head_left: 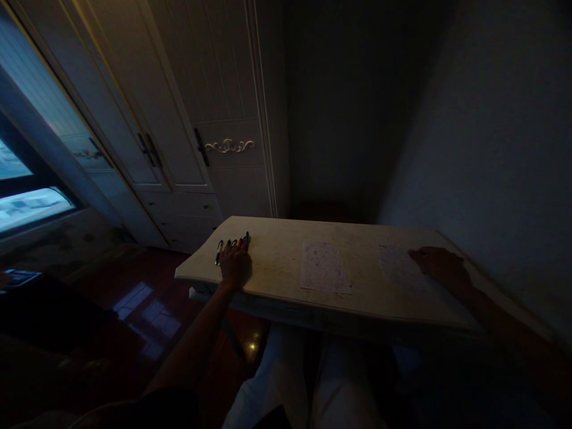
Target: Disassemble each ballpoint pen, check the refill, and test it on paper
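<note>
Several pens point(246, 241) lie close together at the left end of the pale table, with red and green ones among them. My left hand point(235, 264) is closed over their near ends, its fingers partly hidden. A white-and-black pen point(218, 253) lies just left of that hand. At the right, my right hand point(440, 265) rests with its fingers extended over the edge of a printed or written sheet point(395, 268); dim light blurs its finger detail. Another sheet point(324, 268), covered in fine marks, lies between the two hands, touched by neither.
The narrow table point(277, 238) has a curved front edge above my legs point(286, 375). A white wardrobe point(236, 185) stands behind its left end, and a wall point(500, 155) borders the right. Toward the left are a window point(33, 205) and a glossy red-brown floor point(147, 310).
</note>
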`<state>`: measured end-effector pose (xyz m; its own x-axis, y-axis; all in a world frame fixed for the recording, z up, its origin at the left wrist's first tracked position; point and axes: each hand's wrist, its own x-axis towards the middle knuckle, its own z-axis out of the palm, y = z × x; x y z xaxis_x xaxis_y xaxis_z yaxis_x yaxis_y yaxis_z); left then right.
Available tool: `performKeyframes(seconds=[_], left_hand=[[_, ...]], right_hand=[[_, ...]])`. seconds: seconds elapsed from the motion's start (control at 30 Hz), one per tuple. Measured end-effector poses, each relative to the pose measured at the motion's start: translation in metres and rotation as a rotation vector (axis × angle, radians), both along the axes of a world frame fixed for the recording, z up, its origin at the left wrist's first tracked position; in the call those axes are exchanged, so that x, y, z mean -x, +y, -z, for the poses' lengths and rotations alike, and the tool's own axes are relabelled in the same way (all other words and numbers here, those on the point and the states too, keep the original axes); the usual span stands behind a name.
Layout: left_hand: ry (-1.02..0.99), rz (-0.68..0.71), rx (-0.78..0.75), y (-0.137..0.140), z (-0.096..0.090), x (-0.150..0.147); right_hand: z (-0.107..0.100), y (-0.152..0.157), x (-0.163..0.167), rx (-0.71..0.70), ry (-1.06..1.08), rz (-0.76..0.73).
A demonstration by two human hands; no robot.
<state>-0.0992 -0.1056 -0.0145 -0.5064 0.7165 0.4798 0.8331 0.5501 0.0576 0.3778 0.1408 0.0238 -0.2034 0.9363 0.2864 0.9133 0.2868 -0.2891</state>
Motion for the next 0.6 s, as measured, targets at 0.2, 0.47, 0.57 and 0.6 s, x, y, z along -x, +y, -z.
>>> performKeyframes(seconds=[0.2, 0.47, 0.57, 0.6], left_hand=[[-0.018, -0.006, -0.04, -0.002, -0.002, -0.004], [-0.029, 0.003, -0.163, 0.004, 0.01, 0.01], [-0.02, 0.016, -0.215, 0.004, 0.011, 0.012], [-0.01, 0.029, -0.238, 0.004, 0.011, 0.012]], right_hand=[[0.009, -0.04, 0.047, 0.171, 0.133, -0.183], [0.035, -0.073, 0.095, 0.161, 0.232, -0.324], [0.046, -0.082, 0.097, 0.143, 0.197, -0.332], [0.049, -0.085, 0.096, 0.116, 0.179, -0.32]])
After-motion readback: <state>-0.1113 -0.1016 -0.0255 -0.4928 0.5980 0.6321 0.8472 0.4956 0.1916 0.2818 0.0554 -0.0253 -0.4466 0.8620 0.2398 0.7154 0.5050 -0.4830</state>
